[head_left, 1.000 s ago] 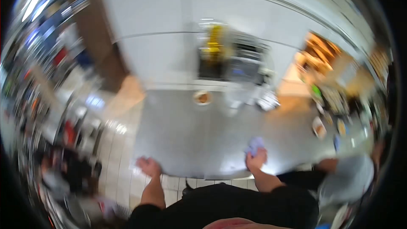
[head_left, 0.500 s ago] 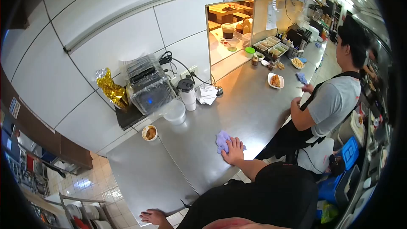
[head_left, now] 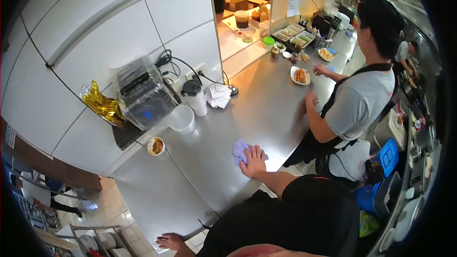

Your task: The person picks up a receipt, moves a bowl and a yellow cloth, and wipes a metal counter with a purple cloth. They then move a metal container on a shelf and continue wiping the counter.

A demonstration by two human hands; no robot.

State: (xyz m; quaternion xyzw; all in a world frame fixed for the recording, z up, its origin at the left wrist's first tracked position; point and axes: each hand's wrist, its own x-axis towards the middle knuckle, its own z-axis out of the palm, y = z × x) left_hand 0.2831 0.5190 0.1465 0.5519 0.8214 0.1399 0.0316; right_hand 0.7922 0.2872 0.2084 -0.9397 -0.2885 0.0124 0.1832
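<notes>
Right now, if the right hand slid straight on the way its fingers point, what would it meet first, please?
The right hand lies flat on the cloth, fingers pointing up and slightly left across the counter. Past the cloth the steel looks bare, and the tub or the cup probably comes first; depth is unclear.

Black short-sleeved top (head_left: 304, 214) — bare forearms — no gloves

Restaurant kitchen: steel counter (head_left: 266, 109), serving hatch (head_left: 240, 24).
</notes>
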